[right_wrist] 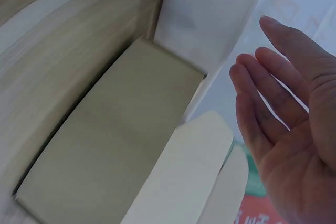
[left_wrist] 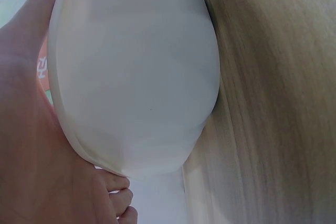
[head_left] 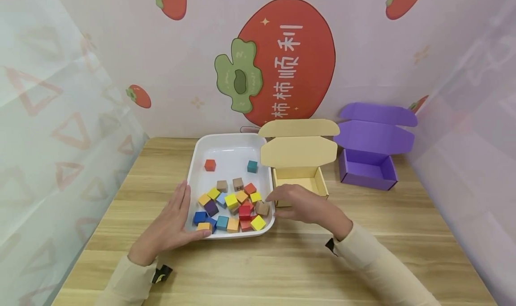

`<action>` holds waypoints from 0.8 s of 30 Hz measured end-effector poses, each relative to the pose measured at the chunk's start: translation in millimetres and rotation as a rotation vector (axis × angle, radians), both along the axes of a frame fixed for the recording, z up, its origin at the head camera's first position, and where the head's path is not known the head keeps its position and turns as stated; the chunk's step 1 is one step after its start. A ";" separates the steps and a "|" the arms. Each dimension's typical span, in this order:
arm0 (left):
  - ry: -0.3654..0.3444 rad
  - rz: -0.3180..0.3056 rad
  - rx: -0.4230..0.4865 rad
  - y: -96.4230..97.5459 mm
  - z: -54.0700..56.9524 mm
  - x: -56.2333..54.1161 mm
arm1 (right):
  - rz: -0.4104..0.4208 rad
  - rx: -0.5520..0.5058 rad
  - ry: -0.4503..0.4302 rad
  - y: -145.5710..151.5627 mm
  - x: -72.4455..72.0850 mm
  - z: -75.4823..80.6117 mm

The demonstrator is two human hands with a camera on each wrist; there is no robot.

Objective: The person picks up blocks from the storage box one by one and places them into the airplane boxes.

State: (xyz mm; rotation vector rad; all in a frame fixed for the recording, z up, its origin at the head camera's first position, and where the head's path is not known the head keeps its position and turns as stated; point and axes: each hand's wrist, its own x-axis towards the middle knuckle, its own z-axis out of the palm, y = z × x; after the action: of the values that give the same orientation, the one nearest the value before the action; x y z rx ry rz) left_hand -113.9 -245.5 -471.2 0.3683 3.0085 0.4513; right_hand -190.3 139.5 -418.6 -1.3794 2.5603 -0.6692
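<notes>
reaching step: nothing in grasp

white tray (head_left: 230,157): on the table (head_left: 258,270), holding loose blocks (head_left: 231,201), mostly massed near the front.
left hand (head_left: 171,218): fingers extended along the tray's left side, thumb at its near rim, not clenched.
right hand (head_left: 300,204): fingers relaxed, holding nothing, at the right rim beside a wooden block (head_left: 262,208).
step, as judged: reaching for a block; the next move seems to call for a thumb-and-finger pinch.
</notes>
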 end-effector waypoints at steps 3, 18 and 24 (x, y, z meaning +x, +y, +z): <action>0.000 0.000 0.000 0.0 -0.5 -0.3 | 0.110 0.015 -0.052 -15.9 -0.8 2.6; 0.006 -0.002 0.005 0.7 -1.2 -2.7 | 0.175 0.271 -0.124 -54.5 -10.1 11.2; 0.002 -0.001 0.007 0.1 -0.4 -0.3 | 0.178 0.263 -0.159 -55.9 -11.9 8.1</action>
State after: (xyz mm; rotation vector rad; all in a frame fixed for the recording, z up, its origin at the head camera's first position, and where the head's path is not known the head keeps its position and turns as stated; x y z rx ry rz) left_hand -114.2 -245.5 -471.6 0.3716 3.0090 0.4618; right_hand -202.2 83.6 -410.5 -1.3829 2.2726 -0.3797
